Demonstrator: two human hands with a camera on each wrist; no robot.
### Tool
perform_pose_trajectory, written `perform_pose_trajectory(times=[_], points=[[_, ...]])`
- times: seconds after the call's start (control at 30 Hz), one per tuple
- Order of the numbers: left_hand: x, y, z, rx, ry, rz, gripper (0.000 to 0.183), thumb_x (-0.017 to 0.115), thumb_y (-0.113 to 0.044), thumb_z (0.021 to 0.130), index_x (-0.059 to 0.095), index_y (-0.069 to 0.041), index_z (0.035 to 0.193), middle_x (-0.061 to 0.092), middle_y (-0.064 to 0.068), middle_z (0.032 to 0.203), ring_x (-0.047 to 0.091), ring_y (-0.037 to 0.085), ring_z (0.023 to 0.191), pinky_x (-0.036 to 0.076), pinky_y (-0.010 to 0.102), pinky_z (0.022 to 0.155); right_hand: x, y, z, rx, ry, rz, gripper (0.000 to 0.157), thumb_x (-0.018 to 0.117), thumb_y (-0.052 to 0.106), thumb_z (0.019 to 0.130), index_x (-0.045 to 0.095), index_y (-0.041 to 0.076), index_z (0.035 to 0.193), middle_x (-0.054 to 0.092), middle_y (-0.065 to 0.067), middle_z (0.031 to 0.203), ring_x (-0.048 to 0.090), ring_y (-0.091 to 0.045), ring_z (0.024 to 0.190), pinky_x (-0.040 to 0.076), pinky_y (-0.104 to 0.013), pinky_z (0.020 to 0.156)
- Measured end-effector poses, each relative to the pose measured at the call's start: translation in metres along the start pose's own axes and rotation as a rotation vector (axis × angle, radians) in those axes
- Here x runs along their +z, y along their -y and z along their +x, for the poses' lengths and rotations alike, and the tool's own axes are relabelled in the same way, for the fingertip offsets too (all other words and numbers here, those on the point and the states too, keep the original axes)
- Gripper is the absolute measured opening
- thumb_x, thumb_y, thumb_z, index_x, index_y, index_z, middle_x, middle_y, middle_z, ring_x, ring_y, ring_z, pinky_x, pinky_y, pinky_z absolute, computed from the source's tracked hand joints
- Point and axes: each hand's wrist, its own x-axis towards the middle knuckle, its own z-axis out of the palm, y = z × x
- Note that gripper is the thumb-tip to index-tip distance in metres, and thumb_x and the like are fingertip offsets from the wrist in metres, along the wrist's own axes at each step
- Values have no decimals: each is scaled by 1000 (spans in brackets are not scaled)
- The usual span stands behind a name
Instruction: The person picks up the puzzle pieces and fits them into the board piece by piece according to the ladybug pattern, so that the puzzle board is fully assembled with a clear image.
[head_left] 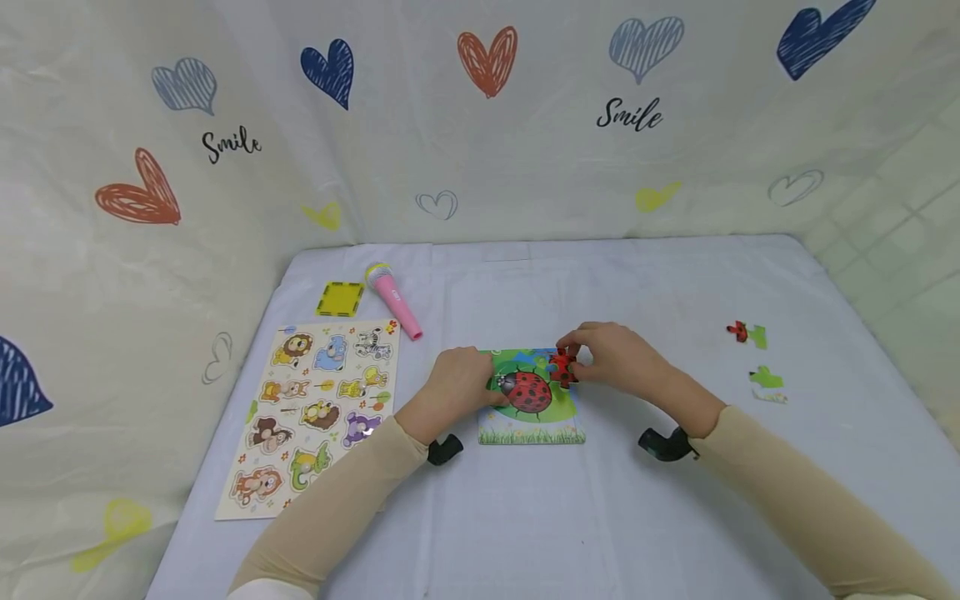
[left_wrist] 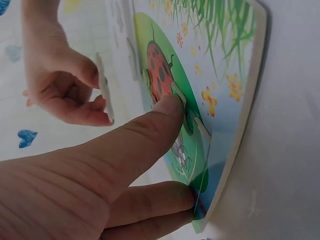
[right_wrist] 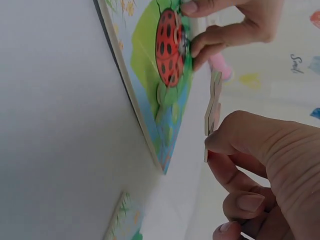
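Note:
A square wooden jigsaw puzzle board [head_left: 532, 436] with a ladybug picture lies in front of the person. The left hand [head_left: 462, 385] rests at its left side, thumb and fingertips touching the picture. In the left wrist view the thumb [left_wrist: 145, 132] presses on the ladybug near a raised piece edge. Above the board's far right part, the right hand [head_left: 618, 360] pinches a red-and-green puzzle piece [head_left: 561, 368] between thumb and fingers. From the right wrist view, that piece [right_wrist: 214, 102] is edge-on, apart from the board.
Two loose groups of puzzle pieces, one red and green [head_left: 759, 337] and one green and white [head_left: 767, 378], lie at the right. An animal picture board [head_left: 306, 421] lies left, with a yellow square tile [head_left: 341, 299] and a pink toy microphone [head_left: 397, 305] behind it.

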Motion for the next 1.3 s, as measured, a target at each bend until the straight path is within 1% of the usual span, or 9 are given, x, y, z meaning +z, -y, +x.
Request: perform_pose_trajectory(times=[0.2,0.4,0.53,0.63,0.8,0.97,1.17,1.3], points=[[-2,0,-1,1,-16,-8,52,79,-61,83,59,-19,58,47,-8,53,43,8,52,32,25,44,11,11,5,-33,13,38,32,75,11,86,76,12,117,69,3,100,56,-9,76,47,-28,67],[-2,-1,-2,4,-48,-10,56,76,-61,86,55,-19,55,47,-8,50,45,8,50,33,25,44,22,21,10,-64,38,55,31,74,9,86,77,11,117,70,2,103,60,-9,80,51,-29,70],[-1,-3,-1,-37,-30,-21,58,75,-61,87,52,-20,54,44,-8,50,44,8,50,33,25,43,29,28,11,-80,47,53,30,74,8,85,78,12,115,71,1,103,62,-10,81,52,-28,70],[-1,-6,-1,-73,-19,-24,58,75,-63,86,53,-20,54,45,-7,51,44,9,50,34,26,43,33,31,11,-91,51,59,28,75,9,86,79,13,113,71,2,102,62,-10,81,51,-27,69],[1,-10,-1,-105,-28,-5,58,76,-69,80,58,-19,58,50,-4,54,48,11,49,37,28,42,38,36,13,-93,68,78,28,74,8,87,80,13,114,70,2,101,59,-10,80,49,-24,67],[3,-10,0,-101,-40,19,62,77,-72,77,54,-19,54,47,-5,51,48,11,47,36,27,40,39,40,14,-101,65,59,28,76,9,87,81,13,114,70,2,99,57,-8,77,47,-23,64],[3,-11,-1,-98,-44,28,62,76,-67,82,49,-20,52,43,-7,50,47,10,47,34,27,40,38,41,14,-120,37,12,25,80,12,88,82,12,113,66,1,90,53,-8,70,43,-22,60],[4,-10,-1,-104,-53,36,62,76,-67,83,48,-20,52,40,-7,50,46,10,47,33,26,39,38,41,13,-126,24,-14,25,81,15,89,81,12,114,66,1,90,52,-7,68,42,-21,59]])
